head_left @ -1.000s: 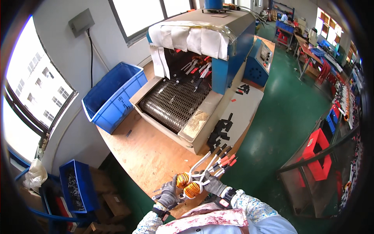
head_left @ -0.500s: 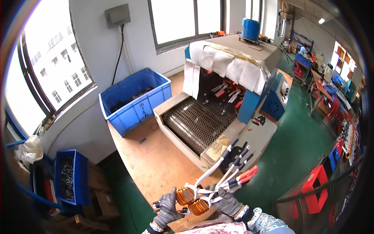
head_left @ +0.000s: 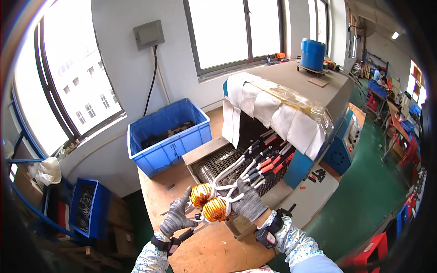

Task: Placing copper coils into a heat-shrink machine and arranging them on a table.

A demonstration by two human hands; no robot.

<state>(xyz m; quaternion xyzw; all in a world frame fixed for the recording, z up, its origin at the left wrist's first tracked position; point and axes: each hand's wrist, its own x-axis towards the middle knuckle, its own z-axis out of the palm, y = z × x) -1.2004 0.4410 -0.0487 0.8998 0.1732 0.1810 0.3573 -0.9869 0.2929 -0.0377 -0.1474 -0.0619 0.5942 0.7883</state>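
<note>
Over the front of a mesh conveyor belt (head_left: pixel 210 167), a pair of copper-wound ring coils (head_left: pixel 214 209) is held up between my hands. Their white-sleeved leads (head_left: pixel 231 170) reach away over the belt, ending in black and red sleeves. My left hand (head_left: pixel 176 217), in a grey glove, curls at the left side of the coils, with thumb against them and short dark-ended leads by its fingers. The grey-gloved right hand (head_left: pixel 248 201) closes round the white leads just right of the coils; its fingertips are partly hidden among them.
White cloth flaps (head_left: pixel 281 119) hang over the opening of the conveyor machine. A blue crate (head_left: pixel 175 153) with dark pieces stands on the wooden table (head_left: pixel 157 193), left of the belt. Black and red sleeves (head_left: pixel 318 174) lie on the right-hand ledge. A blue bin (head_left: pixel 85 207) sits lower left.
Both hands have carried the coils forward and slightly left, so the leads now extend over the belt toward the machine's opening. The view has shifted too.
</note>
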